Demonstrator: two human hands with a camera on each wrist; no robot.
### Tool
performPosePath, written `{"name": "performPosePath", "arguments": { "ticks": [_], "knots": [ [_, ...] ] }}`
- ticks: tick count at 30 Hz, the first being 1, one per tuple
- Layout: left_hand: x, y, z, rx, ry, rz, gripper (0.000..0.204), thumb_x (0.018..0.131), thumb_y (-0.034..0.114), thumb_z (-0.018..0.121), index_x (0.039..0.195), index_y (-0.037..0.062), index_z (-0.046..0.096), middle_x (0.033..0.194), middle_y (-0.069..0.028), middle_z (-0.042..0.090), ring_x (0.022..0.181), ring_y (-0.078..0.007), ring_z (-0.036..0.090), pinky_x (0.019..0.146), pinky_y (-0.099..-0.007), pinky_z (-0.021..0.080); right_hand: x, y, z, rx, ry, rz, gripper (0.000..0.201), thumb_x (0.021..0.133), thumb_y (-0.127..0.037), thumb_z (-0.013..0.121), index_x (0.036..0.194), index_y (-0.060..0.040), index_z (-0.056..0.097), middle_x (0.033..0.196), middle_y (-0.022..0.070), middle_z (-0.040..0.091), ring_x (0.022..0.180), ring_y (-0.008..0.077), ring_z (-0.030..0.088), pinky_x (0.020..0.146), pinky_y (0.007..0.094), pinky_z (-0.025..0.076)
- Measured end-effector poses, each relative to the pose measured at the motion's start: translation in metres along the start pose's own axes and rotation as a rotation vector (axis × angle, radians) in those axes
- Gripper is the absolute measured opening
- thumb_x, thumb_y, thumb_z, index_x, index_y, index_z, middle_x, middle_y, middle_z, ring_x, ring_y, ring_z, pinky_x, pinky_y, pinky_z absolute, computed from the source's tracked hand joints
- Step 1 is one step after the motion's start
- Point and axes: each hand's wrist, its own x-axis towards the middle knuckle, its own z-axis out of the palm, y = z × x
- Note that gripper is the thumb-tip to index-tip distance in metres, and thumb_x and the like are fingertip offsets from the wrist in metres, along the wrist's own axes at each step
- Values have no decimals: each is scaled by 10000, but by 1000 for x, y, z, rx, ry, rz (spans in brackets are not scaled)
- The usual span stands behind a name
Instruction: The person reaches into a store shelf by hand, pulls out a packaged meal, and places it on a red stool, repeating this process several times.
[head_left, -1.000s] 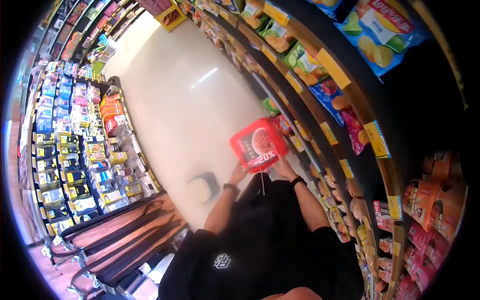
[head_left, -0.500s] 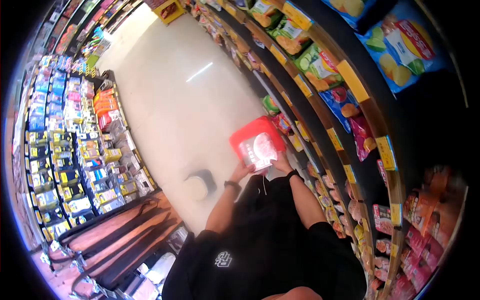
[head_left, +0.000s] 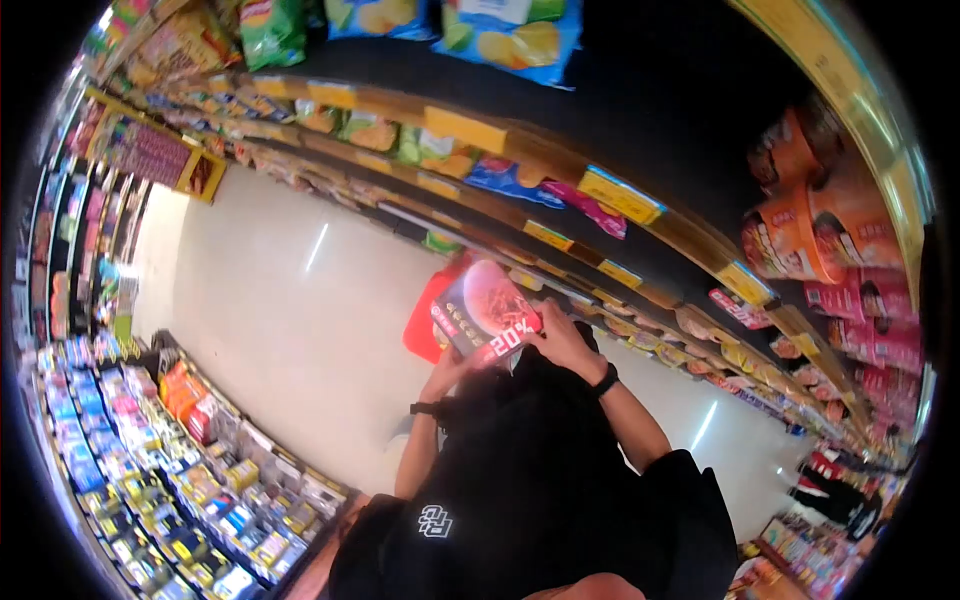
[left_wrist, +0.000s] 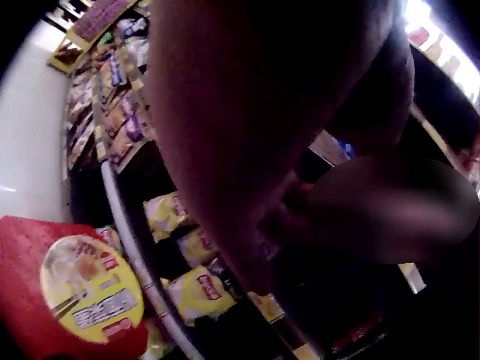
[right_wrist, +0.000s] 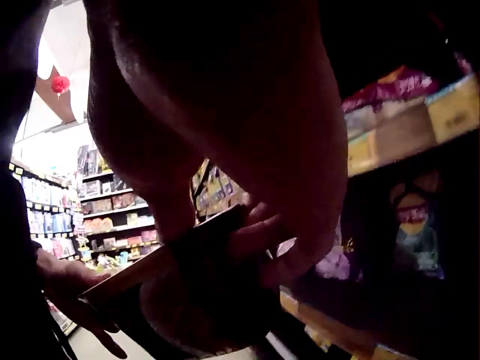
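Note:
Both hands hold a flat printed food pack [head_left: 490, 305] in front of the body. Its face carries a round picture of a dish and large white "20%" lettering. My left hand [head_left: 450, 374] grips its left near edge, and my right hand [head_left: 566, 342] grips the right edge. Behind the pack, a red package [head_left: 422, 325] shows past its left side. A yellow oval label [left_wrist: 91, 289] marks the red surface in the left wrist view. From the right wrist, the pack's face [right_wrist: 169, 315] is dark, with the right fingers [right_wrist: 259, 236] on its upper edge.
Shelves with yellow price tags [head_left: 620, 195] run along the right, carrying chip bags [head_left: 510, 40] and orange noodle tubs [head_left: 785, 240]. A rack of small packaged goods [head_left: 220, 500] stands at lower left. The pale floor [head_left: 270, 290] of the aisle lies between them.
The head view has turned toward the shelves, bringing the noodle tubs further into view. The pack has tilted and turned in both hands, with the red package now mostly behind it.

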Motion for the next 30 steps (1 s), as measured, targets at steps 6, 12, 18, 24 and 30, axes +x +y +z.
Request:
{"name": "performPosePath", "arguments": {
  "ticks": [6,12,18,24,30],
  "knots": [
    [9,114,70,115,-325,-18,604,849,37,677,1360,14,355,1287,-72,514,1155,-182,527,1009,-345,425,-74,-2,-52,184,303,234,469,782,-139,732,1144,20,481,1105,222,517,1044,378,536,914,426,439],
    [44,142,134,650,-583,304,658,905,175,623,1417,12,244,1128,-151,588,908,-212,634,755,-326,524,-130,48,-64,22,784,243,509,750,-143,773,1130,29,479,1050,208,540,1008,354,545,891,406,431],
    [111,140,205,836,-610,610,602,929,230,582,1410,28,281,1142,-216,596,977,-333,630,819,-399,493,-143,88,-95,48,1120,280,483,751,-162,767,1110,15,496,997,190,525,970,371,516,883,439,411],
    [158,144,245,945,-410,564,373,947,251,534,1223,3,496,1054,-212,613,936,-341,613,804,-399,484,-125,96,-140,-316,1240,284,544,718,-212,783,1138,-13,500,1089,171,497,1020,372,436,894,469,359],
    [206,118,243,1029,-320,650,273,944,215,551,1108,-3,567,959,-183,637,847,-289,628,754,-352,490,-96,130,-143,-344,1299,336,518,743,-233,753,1116,3,483,1099,223,445,999,426,405,889,513,337]
  ]
}}
